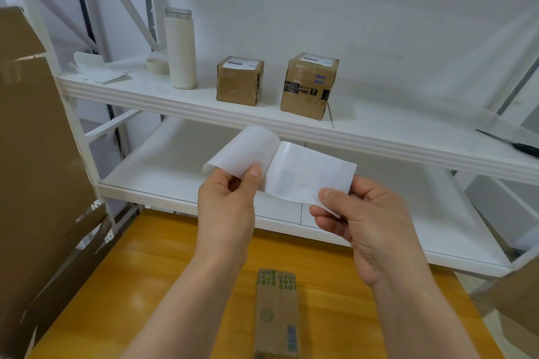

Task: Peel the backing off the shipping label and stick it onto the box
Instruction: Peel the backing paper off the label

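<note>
I hold a white shipping label sheet in front of the shelves, its two layers partly pulled apart. My left hand [226, 204] pinches the curled-back layer [243, 150] between thumb and fingers. My right hand [361, 221] pinches the lower right corner of the flat layer [309, 175], through which faint print shows. Which layer is the backing I cannot tell. Below my hands a narrow brown cardboard box [277, 315] with green printed marks lies on the orange wooden table [163, 271].
A white metal shelf unit [262, 122] stands behind the table. Its upper shelf bears two labelled cardboard boxes [239, 80] [309, 86], a tall white bottle [180, 49], a tape roll [157, 65] and papers [99, 68]. Large cardboard [32, 169] stands at left; scissors [516, 144] lie at right.
</note>
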Action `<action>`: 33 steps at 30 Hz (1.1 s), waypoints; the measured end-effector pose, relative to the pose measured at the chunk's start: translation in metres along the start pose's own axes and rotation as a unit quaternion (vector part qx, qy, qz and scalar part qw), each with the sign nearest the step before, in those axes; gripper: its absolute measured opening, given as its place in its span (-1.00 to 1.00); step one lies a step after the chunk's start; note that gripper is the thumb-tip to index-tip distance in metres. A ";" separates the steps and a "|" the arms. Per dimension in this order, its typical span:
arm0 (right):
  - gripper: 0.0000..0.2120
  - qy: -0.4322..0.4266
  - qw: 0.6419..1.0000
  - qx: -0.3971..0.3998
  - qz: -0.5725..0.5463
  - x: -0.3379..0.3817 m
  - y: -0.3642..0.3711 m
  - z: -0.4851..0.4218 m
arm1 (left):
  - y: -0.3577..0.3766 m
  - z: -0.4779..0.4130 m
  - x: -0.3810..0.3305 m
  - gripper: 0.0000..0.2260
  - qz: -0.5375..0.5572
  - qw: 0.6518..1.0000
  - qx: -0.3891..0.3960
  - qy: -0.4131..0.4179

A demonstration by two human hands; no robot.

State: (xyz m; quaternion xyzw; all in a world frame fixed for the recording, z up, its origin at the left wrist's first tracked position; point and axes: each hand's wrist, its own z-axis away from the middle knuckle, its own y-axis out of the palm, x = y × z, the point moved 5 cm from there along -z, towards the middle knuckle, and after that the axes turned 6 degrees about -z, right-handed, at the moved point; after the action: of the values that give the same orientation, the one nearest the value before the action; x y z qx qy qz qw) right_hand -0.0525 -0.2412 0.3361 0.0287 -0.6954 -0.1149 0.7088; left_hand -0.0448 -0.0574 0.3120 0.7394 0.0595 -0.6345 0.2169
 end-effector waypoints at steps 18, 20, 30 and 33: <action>-0.76 0.051 0.998 0.016 0.031 -0.023 0.010 -0.006 | -0.027 -0.014 0.020 -0.69 -0.059 0.997 -0.053 -0.006; -0.76 0.060 0.997 0.014 0.036 -0.027 0.010 -0.008 | -0.031 -0.015 0.022 -0.65 -0.072 0.996 -0.057 -0.005; -0.71 0.098 0.993 -0.002 0.065 -0.048 0.012 -0.023 | -0.051 -0.031 0.045 -0.24 -0.132 0.989 -0.043 -0.059; -0.72 0.103 0.992 -0.002 0.068 -0.054 0.016 -0.027 | -0.054 -0.037 0.061 -0.20 -0.150 0.983 -0.008 -0.107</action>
State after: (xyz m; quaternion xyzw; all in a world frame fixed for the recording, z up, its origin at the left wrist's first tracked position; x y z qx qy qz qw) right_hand -0.0241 -0.2184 0.2854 -0.0086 -0.6190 -0.0643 0.7827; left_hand -0.0192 -0.0056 0.2437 0.6480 0.1513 -0.7350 0.1305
